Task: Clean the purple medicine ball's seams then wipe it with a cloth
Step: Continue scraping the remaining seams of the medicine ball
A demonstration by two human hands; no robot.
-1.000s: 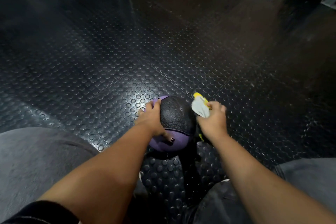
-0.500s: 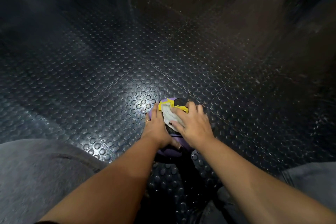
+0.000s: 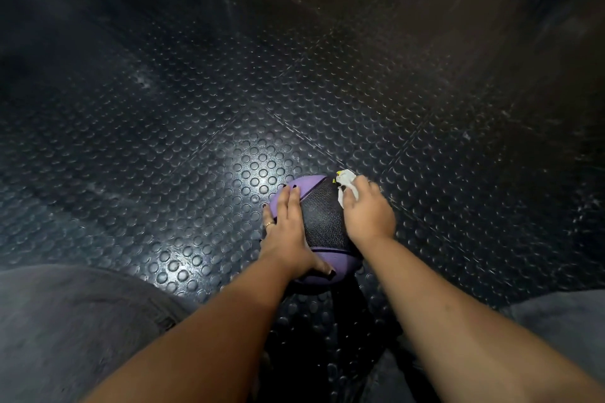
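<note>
Fingers (image 3: pixel 290 203) of my left hand (image 3: pixel 288 239) are lying straight across the left of the purple medicine ball (image 3: pixel 322 219) resting on the studded floor (image 3: pixel 196 173), while my right hand (image 3: pixel 368 212) is gripping a white cloth (image 3: pixel 347 183) against its upper right.

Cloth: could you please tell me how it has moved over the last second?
The right hand, gripping the cloth, swept from the right side of the ball over its top toward the left hand, then back to the far right edge. The left hand stayed pressed on the ball's left side; the ball stayed on the floor.
</note>
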